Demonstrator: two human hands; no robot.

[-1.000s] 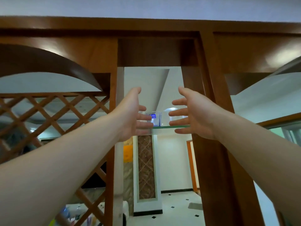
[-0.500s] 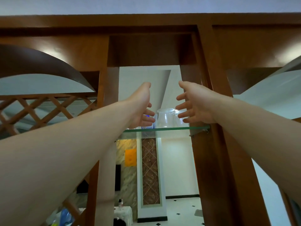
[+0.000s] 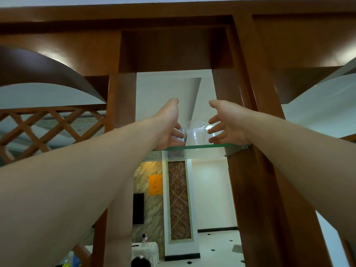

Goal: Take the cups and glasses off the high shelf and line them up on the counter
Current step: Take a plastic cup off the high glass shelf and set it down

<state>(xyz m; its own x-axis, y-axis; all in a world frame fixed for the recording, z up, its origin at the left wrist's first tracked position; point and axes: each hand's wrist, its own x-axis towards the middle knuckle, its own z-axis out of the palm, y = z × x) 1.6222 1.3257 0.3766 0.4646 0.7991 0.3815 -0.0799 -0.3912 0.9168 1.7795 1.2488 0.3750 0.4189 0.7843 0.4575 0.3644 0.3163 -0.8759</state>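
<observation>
Your 2 hands, left hand [image 3: 169,130] and right hand [image 3: 225,126], flank the upright glass [image 3: 195,132] on the glass shelf [image 3: 204,147] (fingers spread, gripping nothing); it stands dead between them, about equally near.

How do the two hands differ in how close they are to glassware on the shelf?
The left hand has fingers curling toward a small glass largely hidden behind it; the right hand has fingers spread beside the clear cup, with a gap showing. The left hand sits lower, near the glass shelf; the right sits slightly higher. Both reach up, neither visibly gripping.
</observation>
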